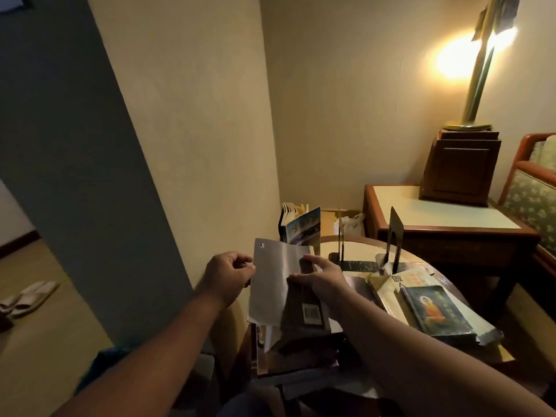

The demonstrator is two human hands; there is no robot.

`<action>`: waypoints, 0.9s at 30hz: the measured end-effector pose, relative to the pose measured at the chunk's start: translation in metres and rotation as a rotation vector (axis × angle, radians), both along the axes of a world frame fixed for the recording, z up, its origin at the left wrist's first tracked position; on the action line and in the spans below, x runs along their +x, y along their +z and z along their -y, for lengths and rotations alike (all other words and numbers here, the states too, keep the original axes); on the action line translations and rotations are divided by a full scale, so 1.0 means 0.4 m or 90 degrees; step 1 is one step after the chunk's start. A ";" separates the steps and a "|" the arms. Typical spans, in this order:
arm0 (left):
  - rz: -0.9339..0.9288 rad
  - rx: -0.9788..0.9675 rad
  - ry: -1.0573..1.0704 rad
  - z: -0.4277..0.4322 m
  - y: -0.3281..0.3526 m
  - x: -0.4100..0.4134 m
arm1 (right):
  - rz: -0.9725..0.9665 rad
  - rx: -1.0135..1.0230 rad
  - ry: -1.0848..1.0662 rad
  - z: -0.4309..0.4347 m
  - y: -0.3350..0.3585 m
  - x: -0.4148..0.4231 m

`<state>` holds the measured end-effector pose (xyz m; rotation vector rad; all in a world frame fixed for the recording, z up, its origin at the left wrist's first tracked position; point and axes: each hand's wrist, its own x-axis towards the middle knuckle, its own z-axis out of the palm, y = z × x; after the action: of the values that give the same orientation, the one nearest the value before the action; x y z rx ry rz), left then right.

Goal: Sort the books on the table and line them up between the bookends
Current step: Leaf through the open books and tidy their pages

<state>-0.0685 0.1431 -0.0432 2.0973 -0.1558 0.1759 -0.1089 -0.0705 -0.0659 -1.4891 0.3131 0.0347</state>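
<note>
Head view: the grey cover (270,284) gapes away from the dark book (304,311), so I judge it could crease or tear if tugged. The left hand (228,278) pinches the cover's edge. The right hand (323,282) curls round the book. The bookends (394,233) stand at one o'clock, and the stacked books (427,308) lie at three.

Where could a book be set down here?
Bare round table shows between the left bookend and right bookend. The side table is bare in front of the wooden cabinet. Crowded: loose books on the round table's right, and the stack below the grey book.
</note>
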 end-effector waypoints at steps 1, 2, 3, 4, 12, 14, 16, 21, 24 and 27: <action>-0.014 -0.004 0.008 -0.004 -0.013 -0.002 | -0.007 -0.027 0.004 -0.003 -0.011 0.003; -0.025 -0.006 0.013 -0.004 -0.024 -0.004 | -0.015 -0.059 0.006 -0.005 -0.022 0.007; -0.035 -0.009 0.015 -0.003 -0.034 -0.005 | -0.020 -0.097 0.009 -0.006 -0.034 0.011; -0.044 -0.013 0.012 0.000 -0.042 -0.006 | -0.025 -0.146 0.012 -0.008 -0.043 0.014; -0.088 -0.087 -0.029 0.047 -0.020 -0.017 | -0.040 -0.643 0.134 0.015 -0.021 0.030; -0.109 -0.149 -0.053 0.065 -0.001 -0.021 | 0.009 -0.657 0.118 0.021 0.001 0.037; -0.132 -0.202 -0.085 0.084 0.015 -0.023 | 0.065 -0.515 0.108 0.012 0.045 0.029; -0.178 -0.247 -0.180 0.134 0.059 -0.033 | 0.083 -0.326 0.133 -0.007 0.154 -0.003; -0.188 -0.249 -0.206 0.153 0.069 -0.033 | 0.113 -0.391 0.086 0.015 0.170 -0.014; -0.171 -0.198 -0.194 0.161 0.055 -0.025 | 0.142 -0.443 0.013 0.061 0.173 -0.025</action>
<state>-0.0787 0.0785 -0.0210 1.7420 -0.2656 -0.2500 -0.1188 -0.0949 0.0033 -2.1636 0.1283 -0.2468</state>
